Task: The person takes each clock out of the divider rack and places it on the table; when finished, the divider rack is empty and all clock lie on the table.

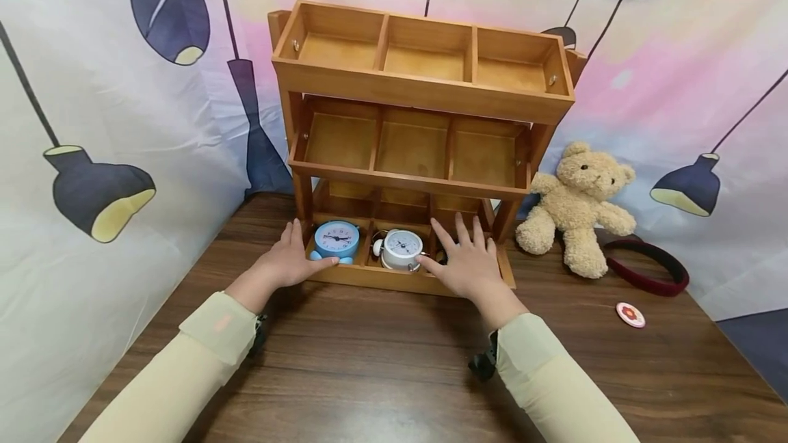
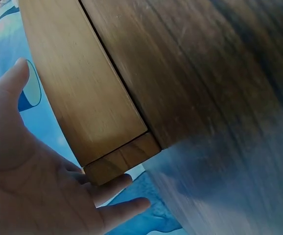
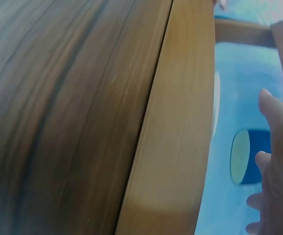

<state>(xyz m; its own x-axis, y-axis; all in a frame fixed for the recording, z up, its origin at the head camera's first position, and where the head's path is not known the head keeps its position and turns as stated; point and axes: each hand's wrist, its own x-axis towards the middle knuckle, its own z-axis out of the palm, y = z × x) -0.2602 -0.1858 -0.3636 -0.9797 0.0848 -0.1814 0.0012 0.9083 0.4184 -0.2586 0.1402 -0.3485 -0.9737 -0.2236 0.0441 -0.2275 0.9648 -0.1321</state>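
Note:
A three-tier wooden shelf stands on the dark table, each tier split into compartments. In its bottom tier sit a round blue alarm clock on the left and a white alarm clock in the middle, dials facing up. At the lower left corner is my left hand, fingers extended along the side and thumb reaching over the front beside the blue clock. My right hand spreads its fingers over the bottom right compartment, its thumb near the white clock. Something dark in that compartment is mostly hidden behind this hand.
Right of the shelf, a beige teddy bear leans against the backdrop. A dark red headband and a round badge with a red flower lie on the table near it. Printed cloth hangs behind everything.

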